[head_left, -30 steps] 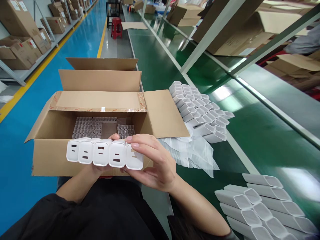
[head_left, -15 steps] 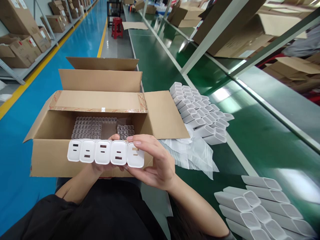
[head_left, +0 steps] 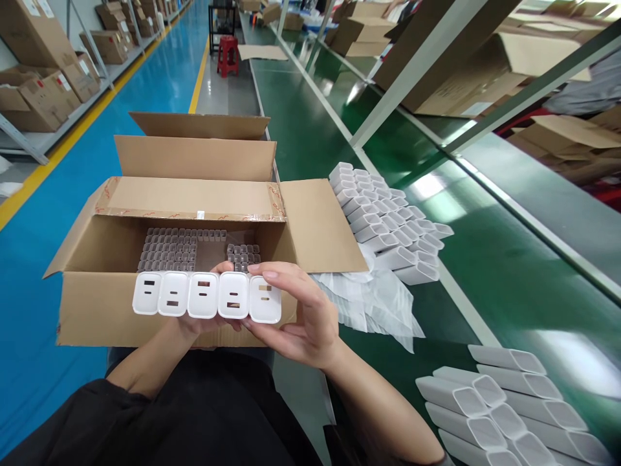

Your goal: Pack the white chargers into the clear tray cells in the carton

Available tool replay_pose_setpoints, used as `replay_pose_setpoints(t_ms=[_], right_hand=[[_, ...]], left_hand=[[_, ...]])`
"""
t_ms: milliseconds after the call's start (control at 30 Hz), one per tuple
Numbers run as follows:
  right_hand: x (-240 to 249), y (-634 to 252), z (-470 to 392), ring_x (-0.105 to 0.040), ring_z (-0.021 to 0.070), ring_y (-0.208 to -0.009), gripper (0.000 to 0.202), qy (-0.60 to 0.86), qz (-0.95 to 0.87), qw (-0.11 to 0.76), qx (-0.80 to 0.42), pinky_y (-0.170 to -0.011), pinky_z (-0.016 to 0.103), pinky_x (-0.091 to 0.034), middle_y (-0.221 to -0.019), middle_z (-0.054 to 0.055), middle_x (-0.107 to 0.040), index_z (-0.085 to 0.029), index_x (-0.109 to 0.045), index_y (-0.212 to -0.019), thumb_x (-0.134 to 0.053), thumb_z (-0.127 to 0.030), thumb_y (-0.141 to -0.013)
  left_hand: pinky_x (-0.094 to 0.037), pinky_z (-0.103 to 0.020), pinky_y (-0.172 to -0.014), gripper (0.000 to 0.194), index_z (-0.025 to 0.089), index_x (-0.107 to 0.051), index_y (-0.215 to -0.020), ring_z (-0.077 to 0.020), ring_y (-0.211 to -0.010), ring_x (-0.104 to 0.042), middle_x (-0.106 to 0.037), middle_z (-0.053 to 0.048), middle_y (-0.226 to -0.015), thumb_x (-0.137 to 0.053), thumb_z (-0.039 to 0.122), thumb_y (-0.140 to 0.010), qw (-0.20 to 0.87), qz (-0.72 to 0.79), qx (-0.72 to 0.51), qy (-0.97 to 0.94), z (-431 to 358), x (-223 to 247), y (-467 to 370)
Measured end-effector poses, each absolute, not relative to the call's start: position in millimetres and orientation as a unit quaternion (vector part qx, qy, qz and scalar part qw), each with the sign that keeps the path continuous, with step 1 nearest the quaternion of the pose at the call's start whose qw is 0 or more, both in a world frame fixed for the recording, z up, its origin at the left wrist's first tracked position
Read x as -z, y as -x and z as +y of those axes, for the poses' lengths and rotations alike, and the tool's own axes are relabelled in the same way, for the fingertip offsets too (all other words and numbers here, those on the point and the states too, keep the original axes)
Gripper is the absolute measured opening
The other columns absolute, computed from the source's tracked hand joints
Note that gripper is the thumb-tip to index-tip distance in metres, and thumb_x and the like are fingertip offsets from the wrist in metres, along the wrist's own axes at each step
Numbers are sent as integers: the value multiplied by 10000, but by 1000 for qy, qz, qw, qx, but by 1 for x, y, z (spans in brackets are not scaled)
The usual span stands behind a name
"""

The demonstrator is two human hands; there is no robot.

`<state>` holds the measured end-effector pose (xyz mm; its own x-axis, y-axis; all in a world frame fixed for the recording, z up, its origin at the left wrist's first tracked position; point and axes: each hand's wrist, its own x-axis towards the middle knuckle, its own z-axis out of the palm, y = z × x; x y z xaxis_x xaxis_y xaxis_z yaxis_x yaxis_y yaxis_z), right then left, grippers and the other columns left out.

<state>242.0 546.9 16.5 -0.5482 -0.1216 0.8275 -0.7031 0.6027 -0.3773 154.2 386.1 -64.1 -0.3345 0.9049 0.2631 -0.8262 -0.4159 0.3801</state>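
Note:
A row of several white charger housings (head_left: 202,296) is held level over the near wall of an open cardboard box (head_left: 97,307). Their end faces, with port slots, point towards me. My left hand (head_left: 194,325) supports the row from behind and below, its fingers mostly hidden by the housings. My right hand (head_left: 308,317) is closed on the right end, thumb below and fingers on top. Inside the box, small housings (head_left: 167,249) stand packed in rows on the left, with a smaller group (head_left: 243,255) on the right.
On the green worktable (head_left: 310,129) to the right lies a stack of white housings (head_left: 383,213), with crumpled white wrapping (head_left: 378,301) beside it. More long white housings (head_left: 485,408) lie at the near right. Metal posts (head_left: 417,71) rise beyond. A red stool (head_left: 228,55) stands farther off.
The row of housings has shifted very slightly to the right and levelled a little. Both hands keep the same hold.

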Motion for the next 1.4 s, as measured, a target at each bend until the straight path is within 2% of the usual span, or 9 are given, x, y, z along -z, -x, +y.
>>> replay_pose_setpoints(t_ms=[100, 233, 367, 667, 933, 1100, 1233, 1400], right_hand=[[-17, -243, 547, -689, 257, -1038, 595, -252, -805, 398, -359, -820, 402, -608, -1153, 158, -682, -157, -478, -1369, -729, -177, -830], [-17, -244, 548, -688, 258, -1038, 554, -240, -823, 392, -334, -822, 406, -605, -1171, 151, -688, -175, -501, -1351, -716, -193, -840], [-17, -243, 550, -678, 254, -1049, 544, -226, -837, 385, -316, -831, 402, -605, -1173, 146, -692, -175, -516, -1336, -728, -194, -835], [-15, -242, 551, -686, 250, -1039, 475, -205, -856, 376, -289, -830, 380, -608, -1157, 126, -694, -200, -546, -1319, -693, -226, -867], [-13, -239, 553, -682, 239, -1029, 453, -215, -851, 380, -291, -838, 369, -604, -1151, 132, -687, -181, -572, -1281, -709, -189, -850], [-12, -239, 556, -679, 243, -1038, 456, -223, -854, 375, -284, -833, 382, -605, -1170, 129, -682, -196, -570, -1282, -713, -203, -850], [-14, -239, 557, -685, 244, -1026, 434, -231, -857, 373, -270, -826, 376, -606, -1156, 146, -685, -179, -576, -1245, -724, -198, -838], [-17, -239, 557, -697, 253, -1005, 415, -235, -857, 372, -270, -808, 397, -613, -1154, 140, -693, -206, -571, -1225, -716, -221, -835]], left_hand=[[-625, -328, -646, 537, 259, -666, -1162, -267, -857, -738, -743, -41, -1053, -795, 514, -707, 525, 112, -820, -196, 386, 68, -153], [-633, -310, -698, 488, 285, -673, -1201, -249, -889, -744, -735, -31, -1093, -775, 444, -752, 522, 95, -812, -241, 386, 63, -150], [-629, -326, -758, 541, 296, -663, -1224, -244, -898, -741, -734, -26, -1093, -777, 505, -738, 505, 115, -814, -263, 385, 54, -147], [-621, -307, -817, 468, 292, -683, -1196, -214, -930, -738, -752, -7, -1067, -718, 529, -794, 502, 131, -814, -263, 383, 46, -145], [-613, -326, -765, 485, 272, -686, -1116, -228, -859, -741, -746, -31, -1002, -759, 565, -736, 506, 159, -813, -239, 383, 50, -143], [-615, -351, -797, 465, 248, -671, -1132, -224, -889, -738, -746, -37, -1001, -745, 534, -772, 503, 150, -819, -233, 382, 50, -145], [-625, -392, -798, 526, 243, -670, -1165, -243, -877, -743, -751, -57, -1042, -776, 538, -742, 504, 149, -821, -222, 381, 50, -146], [-626, -380, -811, 480, 232, -671, -1192, -246, -927, -740, -739, -65, -1081, -755, 476, -787, 502, 126, -820, -245, 381, 49, -147]])
